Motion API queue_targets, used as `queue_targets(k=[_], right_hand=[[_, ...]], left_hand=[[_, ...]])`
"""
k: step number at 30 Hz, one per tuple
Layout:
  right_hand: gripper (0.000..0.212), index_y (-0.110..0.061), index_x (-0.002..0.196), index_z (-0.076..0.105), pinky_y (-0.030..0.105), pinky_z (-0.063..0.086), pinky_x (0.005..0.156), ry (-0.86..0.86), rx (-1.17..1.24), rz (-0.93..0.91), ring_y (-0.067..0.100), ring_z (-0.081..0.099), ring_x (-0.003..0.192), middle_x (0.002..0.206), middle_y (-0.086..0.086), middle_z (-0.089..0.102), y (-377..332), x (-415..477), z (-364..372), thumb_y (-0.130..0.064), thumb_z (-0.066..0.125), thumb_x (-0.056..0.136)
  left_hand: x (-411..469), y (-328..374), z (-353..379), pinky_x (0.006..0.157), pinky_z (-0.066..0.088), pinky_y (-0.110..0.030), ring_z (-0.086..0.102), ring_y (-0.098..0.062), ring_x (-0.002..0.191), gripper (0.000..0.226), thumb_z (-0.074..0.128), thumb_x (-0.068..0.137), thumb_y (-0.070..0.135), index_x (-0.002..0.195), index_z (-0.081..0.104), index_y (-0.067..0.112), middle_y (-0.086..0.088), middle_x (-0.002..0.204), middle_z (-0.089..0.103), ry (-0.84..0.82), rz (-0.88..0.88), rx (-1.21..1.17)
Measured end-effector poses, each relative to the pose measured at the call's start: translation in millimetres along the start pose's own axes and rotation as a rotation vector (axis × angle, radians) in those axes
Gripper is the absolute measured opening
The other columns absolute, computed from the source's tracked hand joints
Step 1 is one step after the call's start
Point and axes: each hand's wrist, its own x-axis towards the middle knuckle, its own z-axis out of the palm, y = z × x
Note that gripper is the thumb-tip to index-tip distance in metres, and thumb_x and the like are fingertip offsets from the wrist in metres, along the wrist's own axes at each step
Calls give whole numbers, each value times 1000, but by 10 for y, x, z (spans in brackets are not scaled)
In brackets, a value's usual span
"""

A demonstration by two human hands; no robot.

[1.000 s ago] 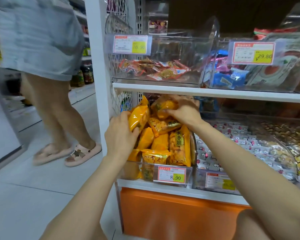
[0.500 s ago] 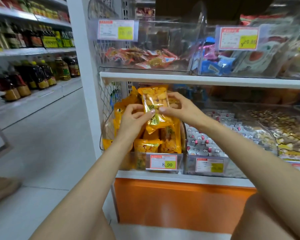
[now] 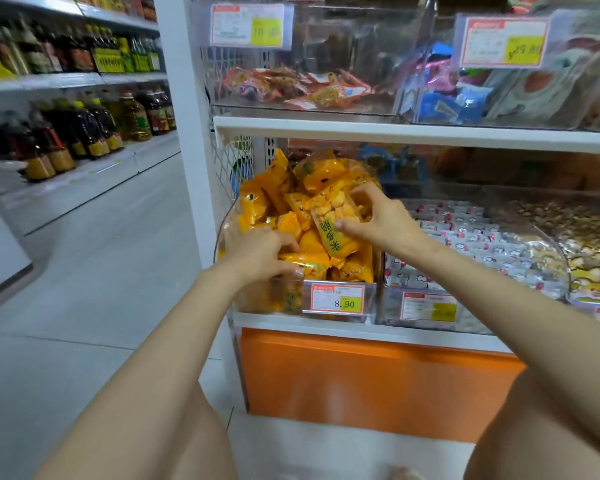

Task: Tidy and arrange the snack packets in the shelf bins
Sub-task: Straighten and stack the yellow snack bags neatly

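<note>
Two hands work in one clear bin (image 3: pixel 224 233), heaped with yellow packets (image 3: pixel 276 180) above its front edge. The right hand (image 3: pixel 378 220) pinches a tilted packet (image 3: pixel 331 225) between thumb and fingers atop the heap, with a gap left under the shelf board (image 3: pixel 413 131) above. The left hand (image 3: pixel 262 252) curls its fingers over a flat packet (image 3: pixel 310 269) at the front rim, just above the price tag (image 3: pixel 336 299). A bin of white sweets (image 3: pixel 478 317) stands beside the right hand; open aisle floor (image 3: pixel 101 271) lies left of the left hand.

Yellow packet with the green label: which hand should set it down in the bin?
Right, probably. The right hand pinches the green-label packet above the bin; the left hand is busy gripping a front packet.
</note>
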Motion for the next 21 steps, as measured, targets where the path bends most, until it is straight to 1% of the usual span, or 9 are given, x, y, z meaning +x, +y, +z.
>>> queue_targets(k=[3, 6, 8, 11, 12, 15, 16, 19, 21], right_hand=[[70, -24, 134, 37, 43, 49, 90, -65, -94, 2, 26, 56, 109, 125, 7, 56, -29, 8, -30, -53, 67, 77], [73, -27, 136, 36, 41, 50, 85, -156, -179, -4, 25, 56, 107, 125, 4, 56, -60, -11, -22, -54, 68, 76], [67, -27, 134, 41, 39, 49, 82, -138, -152, -7, 24, 56, 105, 121, 4, 57, -72, -24, -27, -49, 69, 77], [57, -27, 128, 49, 38, 48, 86, -56, -62, 0, 25, 55, 111, 127, 1, 55, -63, -17, -112, -42, 71, 78], [55, -26, 127, 51, 34, 47, 83, -38, -31, 17, 25, 57, 109, 129, 0, 54, -52, -15, -142, -41, 72, 78], [50, -21, 121, 55, 12, 44, 57, -1, 90, 69, 26, 63, 97, 125, 1, 55, -32, -13, -200, -35, 74, 77], [49, -20, 120, 56, 6, 41, 52, 12, 118, 72, 26, 63, 94, 121, 1, 56, -26, -11, -209, -34, 75, 77], [47, -18, 117, 58, 3, 39, 52, 48, 161, 59, 20, 59, 92, 110, -3, 55, -16, -7, -233, -33, 76, 75], [45, -18, 114, 60, 6, 38, 57, 50, 169, 50, 14, 53, 95, 110, -3, 54, 4, 3, -243, -34, 76, 75]], left_hand=[[6, -5, 34, 92, 31, -35, 43, -23, 120, 46, 62, 82, 49, 124, 54, 31, -3, 120, 56, -30, -22, 11], [-4, 12, 34, 99, 25, -39, 39, -22, 123, 47, 62, 84, 47, 127, 52, 29, -3, 124, 54, -44, -15, 30], [4, -9, 14, 96, 29, -36, 41, -22, 121, 44, 62, 84, 45, 123, 55, 28, -5, 122, 55, -12, -14, 22], [6, -109, -23, 90, 37, -33, 47, -24, 115, 41, 63, 84, 44, 121, 57, 26, -8, 118, 57, 24, -38, -19], [5, -140, -28, 88, 38, -33, 48, -24, 114, 41, 63, 84, 43, 120, 58, 26, -7, 119, 58, 31, -43, -36], [2, -168, -28, 84, 39, -32, 52, -24, 112, 39, 63, 86, 39, 120, 58, 23, -5, 120, 61, 35, -43, -83], [9, -163, -23, 84, 39, -32, 53, -24, 112, 39, 62, 86, 38, 121, 57, 22, -4, 120, 61, 31, -43, -92], [38, -100, 1, 79, 36, -27, 53, -22, 111, 35, 62, 87, 35, 119, 57, 21, -3, 119, 60, 28, -34, -129], [73, -46, 30, 78, 35, -26, 53, -21, 108, 32, 63, 86, 32, 115, 59, 20, -2, 116, 61, 28, 0, -185]])
